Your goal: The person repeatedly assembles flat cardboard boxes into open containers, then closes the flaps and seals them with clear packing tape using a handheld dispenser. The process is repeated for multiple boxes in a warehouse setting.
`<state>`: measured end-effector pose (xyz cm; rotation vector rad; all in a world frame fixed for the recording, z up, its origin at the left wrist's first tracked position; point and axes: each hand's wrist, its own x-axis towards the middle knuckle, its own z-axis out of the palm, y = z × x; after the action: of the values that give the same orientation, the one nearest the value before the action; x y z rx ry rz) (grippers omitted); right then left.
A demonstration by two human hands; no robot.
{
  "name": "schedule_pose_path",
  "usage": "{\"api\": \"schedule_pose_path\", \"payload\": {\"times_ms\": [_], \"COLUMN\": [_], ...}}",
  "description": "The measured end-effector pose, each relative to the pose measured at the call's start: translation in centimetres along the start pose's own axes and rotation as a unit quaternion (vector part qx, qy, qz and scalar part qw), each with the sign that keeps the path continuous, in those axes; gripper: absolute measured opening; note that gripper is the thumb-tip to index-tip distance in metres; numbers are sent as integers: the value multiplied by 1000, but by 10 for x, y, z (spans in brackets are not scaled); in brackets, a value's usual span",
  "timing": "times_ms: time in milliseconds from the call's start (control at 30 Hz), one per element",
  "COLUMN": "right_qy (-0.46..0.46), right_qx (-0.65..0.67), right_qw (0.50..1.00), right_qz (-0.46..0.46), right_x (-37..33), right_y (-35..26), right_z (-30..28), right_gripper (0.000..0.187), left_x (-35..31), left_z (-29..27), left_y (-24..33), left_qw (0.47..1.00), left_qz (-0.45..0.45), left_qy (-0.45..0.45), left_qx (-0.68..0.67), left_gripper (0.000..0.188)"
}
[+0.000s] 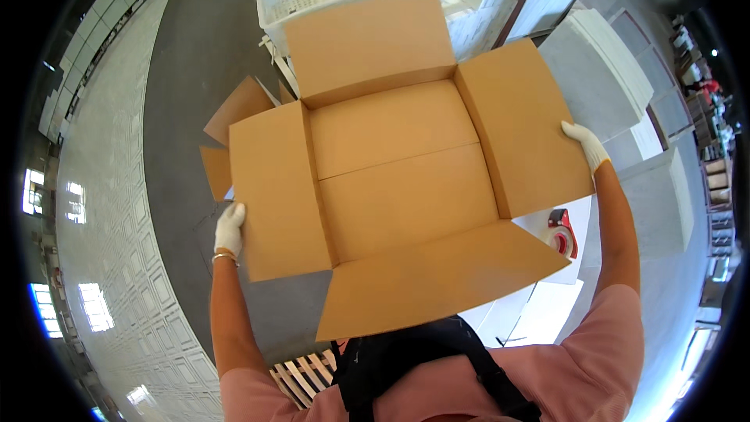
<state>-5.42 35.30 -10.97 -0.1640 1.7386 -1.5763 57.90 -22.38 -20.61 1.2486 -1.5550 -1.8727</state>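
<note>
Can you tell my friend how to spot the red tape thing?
Start with the big open box between the left hand and right hand. Just below its right flap, beside the right forearm, a dispenser sits on a white surface. It is small and red, holding a tape roll, unlike the plain brown and white around it.

Bright windows (33, 190) reflect off a glossy pale floor (109, 148).
</note>
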Motion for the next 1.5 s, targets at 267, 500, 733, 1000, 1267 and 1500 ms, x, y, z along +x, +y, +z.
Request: {"api": "schedule_pose_path", "payload": {"times_ms": [267,500,733,1000,1267,1500], "right_qy": [140,136,-16,-47,57,99], "right_qx": [-593,-688,-693,-721,-649,-284], "right_qw": [784,615,618,623,640,945], "right_qz": [120,-360,-372,-300,-406,-129], "right_x": [51,11,51,56,-3,-34], "right_y": [82,-9,107,122,-22,4], "right_z": [-40,133,231,228,195,19], "right_gripper": [65,63,71,81,82,85], "left_x": [20,10,32,50,6,-98], "left_z": [99,222,276,280,216,68], "left_y": [-40,130,19,-27,102,110], "left_qw": [706,642,636,684,649,870], "left_qz": [95,520,363,349,454,144], "left_qy": [175,115,6,4,-90,169], "left_qx": [680,551,681,641,603,440], "left_gripper": [67,43,65,71,60,61]}}
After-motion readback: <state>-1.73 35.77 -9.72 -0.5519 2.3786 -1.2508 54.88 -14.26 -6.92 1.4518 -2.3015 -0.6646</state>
